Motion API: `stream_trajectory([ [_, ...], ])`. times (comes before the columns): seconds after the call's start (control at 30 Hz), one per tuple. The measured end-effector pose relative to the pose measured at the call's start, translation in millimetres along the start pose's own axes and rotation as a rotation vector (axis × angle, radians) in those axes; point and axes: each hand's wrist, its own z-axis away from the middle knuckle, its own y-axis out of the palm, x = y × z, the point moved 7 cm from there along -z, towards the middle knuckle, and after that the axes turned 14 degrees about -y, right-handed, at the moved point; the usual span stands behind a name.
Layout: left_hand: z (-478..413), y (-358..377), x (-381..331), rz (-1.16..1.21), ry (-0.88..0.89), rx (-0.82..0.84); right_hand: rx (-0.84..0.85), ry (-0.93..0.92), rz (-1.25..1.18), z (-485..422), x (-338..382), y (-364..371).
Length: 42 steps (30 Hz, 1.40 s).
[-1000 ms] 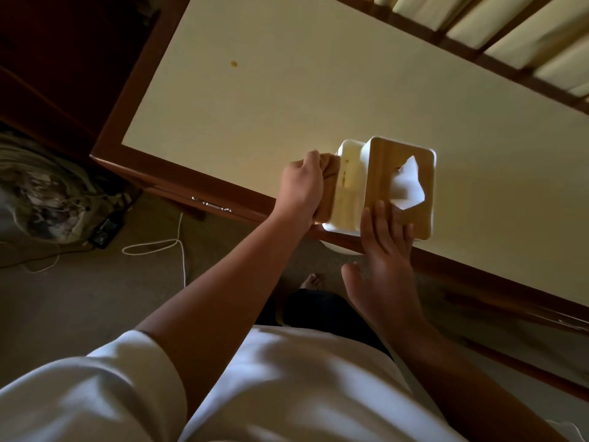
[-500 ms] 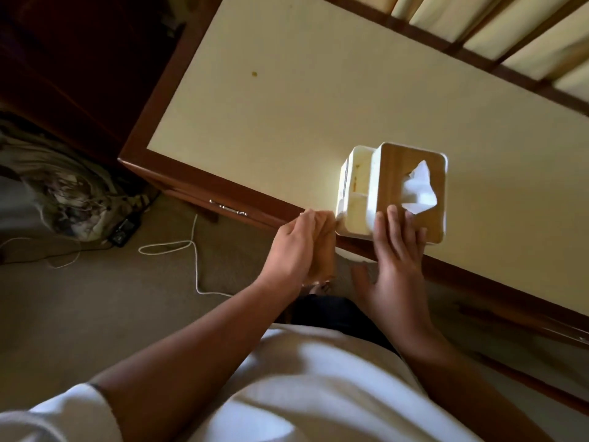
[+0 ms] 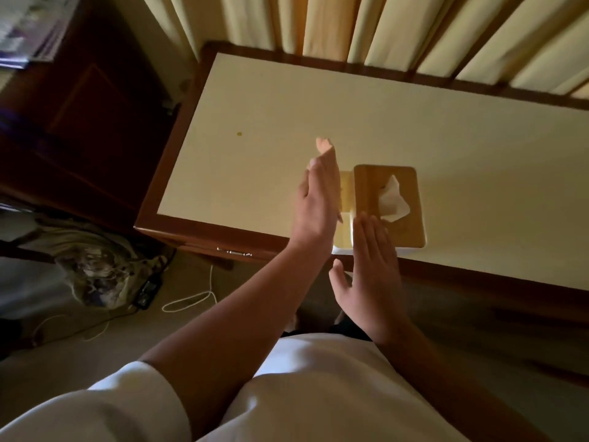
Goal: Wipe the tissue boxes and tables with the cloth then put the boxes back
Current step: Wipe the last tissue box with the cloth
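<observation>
Head camera, looking down: a person in a white top stands at a cream-topped table (image 3: pixel 414 129) with a dark wooden border. A tissue box (image 3: pixel 401 232) with a wooden lid stands close to the table's front edge, just right of the picture's centre, with a white tissue (image 3: pixel 392 203) poking from its slot. The left hand (image 3: pixel 318 202) is raised edge-on at 9 o'clock from the box, over its left side compartment, fingers (image 3: pixel 325 154) straight and held together, gripping nothing that can be seen. The right hand (image 3: pixel 373 269) reaches in from 6 o'clock, flat, fingers slightly apart, their tips on the near edge of the lid. No cloth can be made out in either hand or on the table. A small dark spot (image 3: pixel 239 134) shows on the table at 10 o'clock from the box. Pleated curtains (image 3: pixel 382 27) hang at 12 o'clock; a white cable (image 3: pixel 191 303) lies on the floor at 8 o'clock. The box looks set down or about to be moved; whether it has been wiped cannot be told, and the spot suggests the table needs more wiping.
</observation>
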Motion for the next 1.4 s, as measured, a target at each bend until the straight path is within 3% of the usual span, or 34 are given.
stream_trajectory([
  [0.4,-56,38,-4,-0.313,-0.413,-0.029,-0.056,-0.04,0.116,2,-11,11],
  [0.73,-85,52,4,-0.57,-0.524,0.118,-0.091,-0.012,0.146,0,-16,18],
  [1.03,-100,48,10,-0.501,-0.656,0.061,-0.069,-0.031,0.191,3,-18,24],
  [1.17,-104,50,17,-0.538,-0.63,-0.005,-0.121,-0.028,0.228,0,-20,27],
  [1.4,-104,54,19,-0.494,-0.589,0.042,-0.162,-0.026,0.259,-1,-22,32],
])
